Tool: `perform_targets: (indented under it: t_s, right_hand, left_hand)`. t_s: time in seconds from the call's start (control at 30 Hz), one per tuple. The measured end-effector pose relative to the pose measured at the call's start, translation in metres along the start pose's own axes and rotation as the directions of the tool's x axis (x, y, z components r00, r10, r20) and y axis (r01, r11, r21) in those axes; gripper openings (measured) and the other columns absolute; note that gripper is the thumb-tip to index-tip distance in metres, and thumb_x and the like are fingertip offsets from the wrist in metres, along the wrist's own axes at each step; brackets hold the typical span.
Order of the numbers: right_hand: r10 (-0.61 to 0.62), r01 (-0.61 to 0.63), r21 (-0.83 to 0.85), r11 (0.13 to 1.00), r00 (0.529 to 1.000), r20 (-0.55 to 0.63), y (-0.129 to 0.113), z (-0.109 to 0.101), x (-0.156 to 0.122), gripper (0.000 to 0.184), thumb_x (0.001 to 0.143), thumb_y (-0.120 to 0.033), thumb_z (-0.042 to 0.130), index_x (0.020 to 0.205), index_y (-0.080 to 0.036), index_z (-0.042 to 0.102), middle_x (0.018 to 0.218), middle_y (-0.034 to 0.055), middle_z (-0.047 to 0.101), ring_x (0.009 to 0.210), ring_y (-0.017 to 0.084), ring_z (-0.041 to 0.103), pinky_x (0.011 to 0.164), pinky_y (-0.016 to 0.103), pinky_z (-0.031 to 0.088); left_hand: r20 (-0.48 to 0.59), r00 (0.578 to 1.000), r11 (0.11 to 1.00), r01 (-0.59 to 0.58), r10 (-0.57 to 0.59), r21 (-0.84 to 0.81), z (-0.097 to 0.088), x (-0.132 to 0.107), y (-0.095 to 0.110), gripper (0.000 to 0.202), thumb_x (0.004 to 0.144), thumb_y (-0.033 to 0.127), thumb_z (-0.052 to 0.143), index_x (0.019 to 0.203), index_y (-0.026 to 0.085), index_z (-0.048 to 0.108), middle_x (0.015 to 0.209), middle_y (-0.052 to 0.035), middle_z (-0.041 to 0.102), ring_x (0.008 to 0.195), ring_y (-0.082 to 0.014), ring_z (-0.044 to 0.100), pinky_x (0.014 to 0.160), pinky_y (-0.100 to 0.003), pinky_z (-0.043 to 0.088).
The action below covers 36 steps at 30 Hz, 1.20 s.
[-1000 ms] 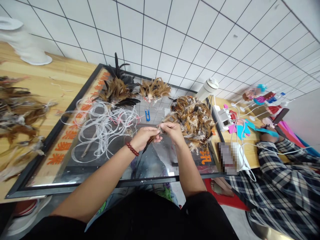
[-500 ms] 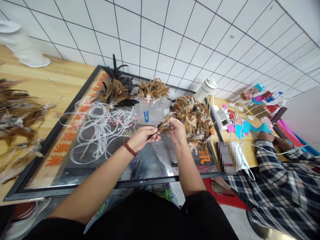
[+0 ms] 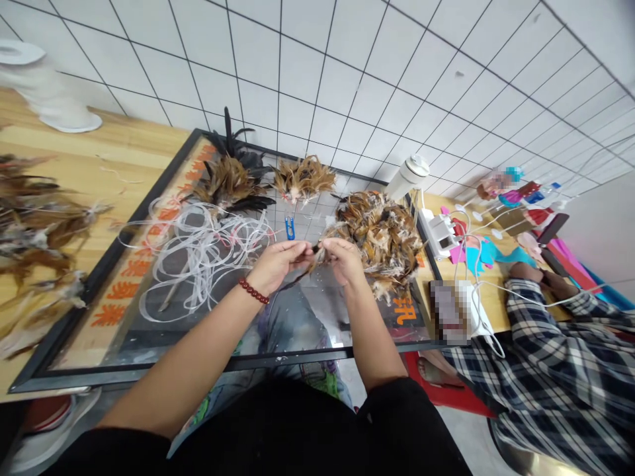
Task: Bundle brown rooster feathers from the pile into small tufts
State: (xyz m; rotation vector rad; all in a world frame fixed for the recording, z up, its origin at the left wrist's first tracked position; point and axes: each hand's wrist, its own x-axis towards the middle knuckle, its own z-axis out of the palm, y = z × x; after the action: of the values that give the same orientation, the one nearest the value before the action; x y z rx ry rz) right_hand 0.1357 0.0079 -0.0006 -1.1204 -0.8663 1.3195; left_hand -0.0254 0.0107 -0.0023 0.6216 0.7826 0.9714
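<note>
Brown feathers are pinched between my two hands, over the glass-topped board. My left hand, with a dark red bead bracelet at the wrist, closes thumb and fingers on their darker end. My right hand pinches the paler, fluffy side, fingers curled. Just right of it lies a big pile of brown feathers. Beyond my hands is a small blue thread snipper, below a small brown feather bunch. A brown and black feather bunch stands at the back left.
A tangle of clear plastic strip spreads left of my hands. More feathers cover the wooden table at far left, near a white spool. At right are a white tumbler, a charger with cables, and a person in plaid.
My hands have drawn together, the right one moving down and left. The feathers between them have turned, and a dark feather tip now hangs below my left fingers.
</note>
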Motion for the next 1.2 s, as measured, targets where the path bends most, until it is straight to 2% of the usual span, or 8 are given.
perform_targets:
  t_s: [0.13, 0.33, 0.53, 0.7, 0.83, 0.93, 1.07, 1.2]
  right_hand:
    - [-0.013, 0.019, -0.109, 0.994, 0.998, 0.056, 0.01, 0.008, -0.002, 0.023, 0.062, -0.04, 0.075, 0.07, -0.019, 0.072, 0.059, -0.0014, 0.061, 0.053, 0.01, 0.05, 0.052, 0.024, 0.041]
    - [-0.101, 0.117, -0.219, 0.969, 0.992, 0.081, 0.014, 0.008, 0.0, 0.021, 0.067, -0.04, 0.073, 0.071, -0.02, 0.072, 0.066, -0.001, 0.065, 0.062, 0.01, 0.055, 0.063, 0.025, 0.045]
    - [-0.093, 0.091, -0.03, 0.995, 0.991, -0.095, 0.009, 0.003, 0.003, 0.022, 0.064, -0.039, 0.073, 0.066, -0.019, 0.066, 0.051, -0.006, 0.048, 0.048, 0.006, 0.035, 0.047, 0.021, 0.03]
    - [-0.035, 0.042, 0.08, 0.996, 0.996, -0.084, 0.004, -0.007, 0.009, 0.027, 0.06, -0.041, 0.075, 0.062, -0.018, 0.06, 0.05, -0.0061, 0.044, 0.045, 0.005, 0.03, 0.044, 0.021, 0.024]
    - [-0.021, 0.021, 0.057, 0.998, 1.0, -0.007, 0.006, -0.005, 0.007, 0.026, 0.06, -0.04, 0.076, 0.061, -0.017, 0.062, 0.047, -0.0064, 0.045, 0.044, 0.004, 0.032, 0.045, 0.02, 0.027]
    - [-0.048, 0.053, -0.047, 0.997, 0.994, 0.097, 0.01, 0.001, 0.002, 0.021, 0.063, -0.038, 0.076, 0.068, -0.018, 0.07, 0.056, -0.0034, 0.058, 0.049, 0.007, 0.045, 0.051, 0.021, 0.038]
    - [-0.183, 0.195, -0.237, 0.952, 0.98, 0.073, 0.015, 0.007, 0.0, 0.015, 0.067, -0.035, 0.074, 0.077, -0.023, 0.075, 0.076, 0.0003, 0.069, 0.066, 0.012, 0.059, 0.067, 0.027, 0.048]
    - [-0.267, 0.283, -0.327, 0.902, 0.959, 0.092, 0.015, 0.006, 0.0, 0.012, 0.068, -0.033, 0.073, 0.076, -0.024, 0.076, 0.076, 0.0002, 0.069, 0.077, 0.014, 0.061, 0.078, 0.029, 0.048]
  left_hand:
    - [0.06, 0.995, 0.995, 0.072, -0.075, 0.062, 0.006, -0.003, -0.006, 0.018, 0.068, 0.022, 0.075, 0.077, 0.007, 0.071, 0.072, -0.0112, 0.07, 0.068, -0.0167, 0.066, 0.063, -0.027, 0.053]
    - [-0.034, 0.996, 0.997, 0.08, -0.08, 0.014, 0.007, -0.002, -0.006, 0.006, 0.073, 0.011, 0.066, 0.073, 0.005, 0.069, 0.066, -0.0112, 0.068, 0.06, -0.0154, 0.065, 0.055, -0.024, 0.053]
    - [-0.187, 0.977, 0.979, 0.063, -0.1, -0.194, 0.007, 0.001, 0.003, 0.015, 0.082, 0.009, 0.054, 0.074, 0.008, 0.066, 0.072, -0.0084, 0.07, 0.066, -0.0141, 0.067, 0.065, -0.026, 0.056]
    - [-0.184, 0.962, 0.949, 0.145, -0.201, -0.281, 0.002, 0.004, 0.008, 0.016, 0.084, 0.012, 0.053, 0.075, 0.009, 0.066, 0.076, -0.009, 0.071, 0.073, -0.0146, 0.069, 0.07, -0.025, 0.057]
    - [-0.143, 0.973, 0.966, 0.147, -0.18, -0.213, 0.003, 0.001, 0.006, 0.011, 0.081, 0.01, 0.057, 0.077, 0.008, 0.066, 0.077, -0.0102, 0.071, 0.07, -0.0156, 0.069, 0.066, -0.026, 0.057]
    - [-0.086, 0.987, 0.987, 0.124, -0.134, -0.106, 0.006, -0.001, 0.001, 0.007, 0.077, 0.01, 0.062, 0.08, 0.007, 0.068, 0.074, -0.0108, 0.071, 0.066, -0.0166, 0.068, 0.062, -0.027, 0.057]
    - [-0.043, 0.997, 0.998, 0.062, -0.062, 0.002, 0.006, -0.002, -0.007, 0.014, 0.071, 0.016, 0.07, 0.08, 0.006, 0.07, 0.07, -0.0112, 0.07, 0.064, -0.0162, 0.067, 0.058, -0.024, 0.055]
    - [-0.011, 1.0, 0.996, 0.013, -0.012, 0.085, 0.004, -0.001, -0.01, 0.02, 0.065, 0.024, 0.076, 0.074, 0.007, 0.07, 0.061, -0.0074, 0.066, 0.053, -0.0122, 0.06, 0.05, -0.022, 0.048]
